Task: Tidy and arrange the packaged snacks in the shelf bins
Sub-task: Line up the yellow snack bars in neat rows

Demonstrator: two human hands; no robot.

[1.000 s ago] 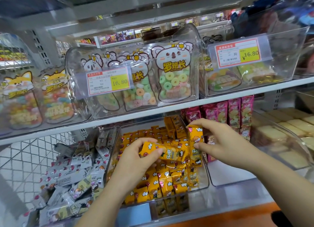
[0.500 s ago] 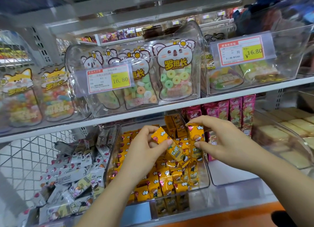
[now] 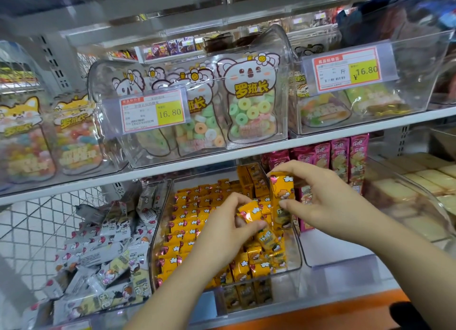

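Observation:
A clear plastic bin (image 3: 294, 260) on the lower shelf holds several small yellow snack packets (image 3: 183, 227). My left hand (image 3: 222, 233) pinches one yellow packet (image 3: 251, 212), which points down and to the right into the bin. My right hand (image 3: 318, 199) holds another yellow packet (image 3: 281, 194) upright by its top and lower edge, near the bin's right wall. The two hands are close together over the middle of the bin.
A bin of white snack packets (image 3: 98, 255) sits to the left. Pink packets (image 3: 340, 157) and pale cakes (image 3: 419, 181) lie to the right. The upper shelf (image 3: 320, 137) carries clear bins of ring candy bags (image 3: 251, 102) with price tags (image 3: 153, 112).
My left hand has turned its yellow packet from lying level to pointing down into the bin and moved closer to my right hand. My right hand's upright packet stays nearly still.

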